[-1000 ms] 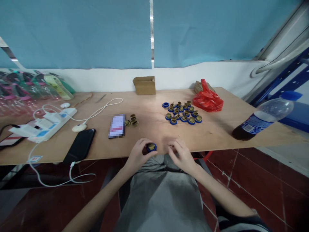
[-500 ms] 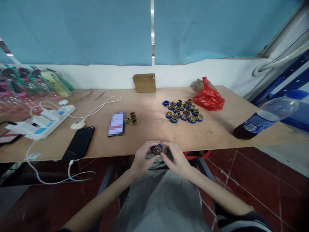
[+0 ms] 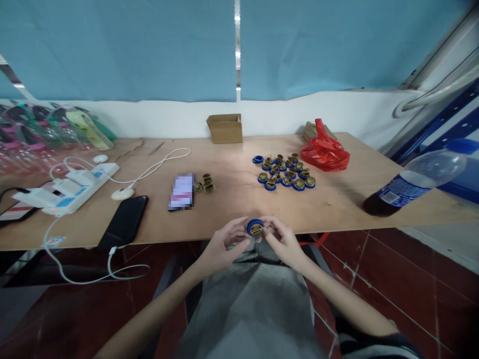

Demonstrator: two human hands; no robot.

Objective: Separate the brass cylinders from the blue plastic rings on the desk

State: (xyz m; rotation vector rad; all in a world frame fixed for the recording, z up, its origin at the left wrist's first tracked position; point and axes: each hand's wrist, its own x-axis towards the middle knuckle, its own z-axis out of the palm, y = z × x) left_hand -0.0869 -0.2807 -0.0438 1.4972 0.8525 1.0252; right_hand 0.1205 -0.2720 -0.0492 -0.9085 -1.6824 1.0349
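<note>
Over the table's front edge, my right hand (image 3: 283,244) pinches a round blue-rimmed piece with a gold-coloured metal insert (image 3: 255,228) between thumb and fingers. My left hand (image 3: 227,245) is just left of it, thumb and fingers apart, with nothing visible in the grasp. Its fingertips are close to the blue rim; whether they touch it I cannot tell. Farther right on the table lie several similar blue-and-gold pieces (image 3: 287,172) in a cluster, with a bare blue ring (image 3: 258,159) at its far left. A few loose gold-coloured metal pieces (image 3: 208,182) rest beside a lit phone (image 3: 182,192).
A red plastic bag (image 3: 325,153) and a tilted-looking cola bottle (image 3: 396,192) are on the right. At the back is a small cardboard box (image 3: 226,128). On the left are a power strip (image 3: 80,189) with white cables, a black phone (image 3: 124,222) and several clear bottles (image 3: 45,132).
The blue-rimmed piece has shifted right with my right hand and is tilted to show more of its ring. My left hand's fingers have come away from around it.
</note>
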